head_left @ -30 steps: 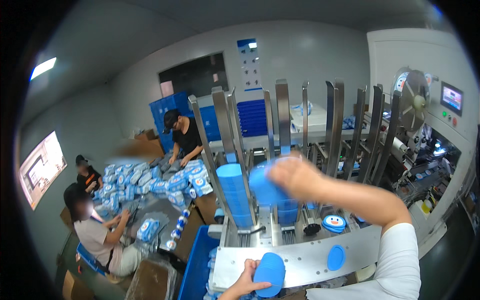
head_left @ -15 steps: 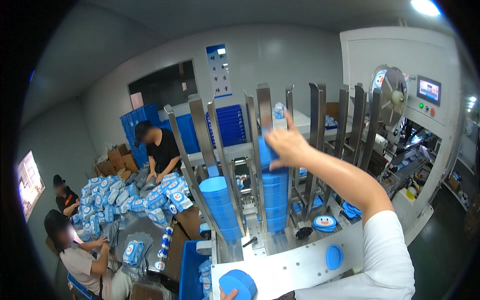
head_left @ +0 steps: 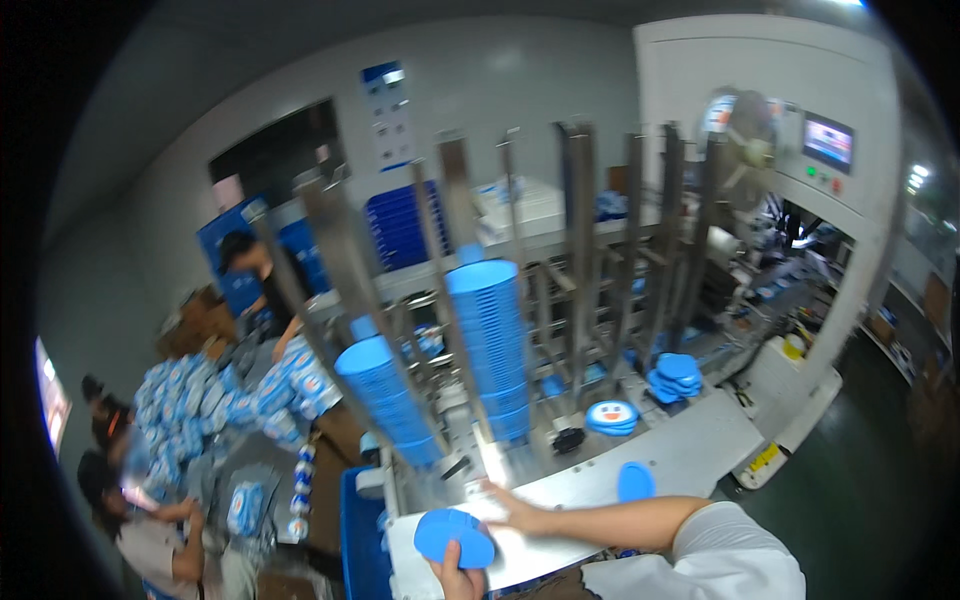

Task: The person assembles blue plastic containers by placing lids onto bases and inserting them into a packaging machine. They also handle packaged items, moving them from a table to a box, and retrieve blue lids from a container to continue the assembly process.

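grey factory hall, co-workers sorting blue packets (head_left: 200, 400) far left. left hand (head_left: 458, 575) pinches a stack of round blue plastic lids (head_left: 453, 535) at the bottom edge; right hand (head_left: 518, 512) lies spread, flat on the steel machine table (head_left: 700, 450), just beside it.

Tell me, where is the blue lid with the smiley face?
The smiley blue lid lies on the metal table, right of the tall blue lid stack and below a plain blue pile.

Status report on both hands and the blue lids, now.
Left hand shut on blue lids. Right hand flat on the metal shelf, empty. Tall lid stack loaded between the rails. Nothing blocking.
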`<state>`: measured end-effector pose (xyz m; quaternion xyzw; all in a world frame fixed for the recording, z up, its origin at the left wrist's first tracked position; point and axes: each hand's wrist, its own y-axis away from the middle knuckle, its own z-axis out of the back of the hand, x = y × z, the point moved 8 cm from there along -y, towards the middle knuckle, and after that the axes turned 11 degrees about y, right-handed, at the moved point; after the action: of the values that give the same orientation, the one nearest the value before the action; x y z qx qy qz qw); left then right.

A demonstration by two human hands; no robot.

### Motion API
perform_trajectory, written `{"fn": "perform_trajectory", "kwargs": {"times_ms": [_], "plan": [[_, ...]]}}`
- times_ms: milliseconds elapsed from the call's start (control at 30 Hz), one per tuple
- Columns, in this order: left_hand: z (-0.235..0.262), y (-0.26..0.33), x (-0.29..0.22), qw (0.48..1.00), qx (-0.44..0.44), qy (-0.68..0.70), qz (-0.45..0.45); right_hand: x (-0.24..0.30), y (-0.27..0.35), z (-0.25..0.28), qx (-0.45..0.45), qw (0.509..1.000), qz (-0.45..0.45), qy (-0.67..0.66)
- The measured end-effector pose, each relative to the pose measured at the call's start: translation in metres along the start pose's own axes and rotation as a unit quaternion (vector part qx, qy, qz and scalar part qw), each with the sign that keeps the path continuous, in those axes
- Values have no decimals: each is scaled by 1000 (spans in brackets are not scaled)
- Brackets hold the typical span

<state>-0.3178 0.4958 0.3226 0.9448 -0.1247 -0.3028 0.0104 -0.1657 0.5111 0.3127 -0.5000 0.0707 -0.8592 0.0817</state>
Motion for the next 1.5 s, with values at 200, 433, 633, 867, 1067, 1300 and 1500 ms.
{"fn": "perform_trajectory", "kwargs": {"times_ms": [200, 433, 633, 867, 1067, 1300, 1500], "plan": [[-4, -7, 15, 999, 17, -36, -16, 74, 27, 21, 170, 949, 169, 206], [22, -18, 48, 985, 39, -57, 155, 59, 43, 31, -8, 899, 281, 336], [63, -17, 66, 942, 49, -11, 332, 102, 76, 13, -54, 750, 426, 503], [87, -14, 26, 972, 41, -109, 205, 75, 32, 24, 116, 892, 75, 430], [1, 17, -34, 753, 142, -540, -348, 30, 4, -2, -8, 970, -13, 243], [68, -13, -18, 780, 129, -552, -265, 65, -45, -22, -9, 983, -113, -145], [74, -2, -27, 800, 162, -517, -257, 285, -145, 115, -283, 894, 305, 165]]}}
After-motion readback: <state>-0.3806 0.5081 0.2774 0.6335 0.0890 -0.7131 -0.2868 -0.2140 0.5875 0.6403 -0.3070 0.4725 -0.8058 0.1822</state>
